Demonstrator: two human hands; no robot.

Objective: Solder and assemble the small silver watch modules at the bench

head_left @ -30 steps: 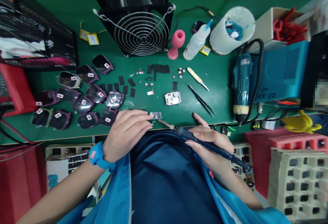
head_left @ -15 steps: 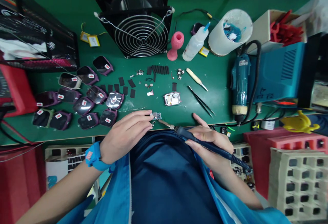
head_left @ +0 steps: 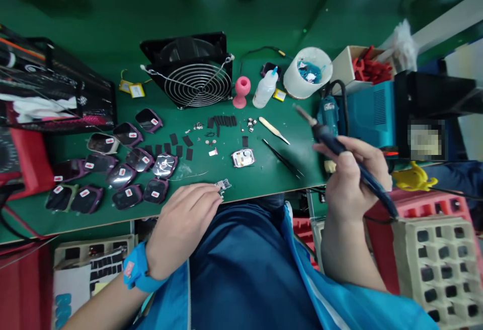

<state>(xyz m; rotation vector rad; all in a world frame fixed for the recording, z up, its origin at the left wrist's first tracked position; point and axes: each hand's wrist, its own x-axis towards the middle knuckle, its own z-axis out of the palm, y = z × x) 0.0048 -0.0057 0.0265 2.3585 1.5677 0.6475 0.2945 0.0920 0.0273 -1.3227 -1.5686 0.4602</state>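
A black fan (head_left: 188, 51) with a round wire grille stands in the upper middle of the frame, a pink holder (head_left: 240, 101) just right of it. Farther right are a white tub (head_left: 300, 88) and an open box (head_left: 344, 68) of red pieces (head_left: 372, 68). A black bag (head_left: 88, 83) sits at upper left; a pale tray (head_left: 405, 254) with square pockets stands at lower right.

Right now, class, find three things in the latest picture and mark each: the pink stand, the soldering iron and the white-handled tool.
Pink stand (head_left: 240, 100): head view, on its base.
Soldering iron (head_left: 327, 138): head view, on its dark handle.
White-handled tool (head_left: 268, 126): head view, on its pale handle.
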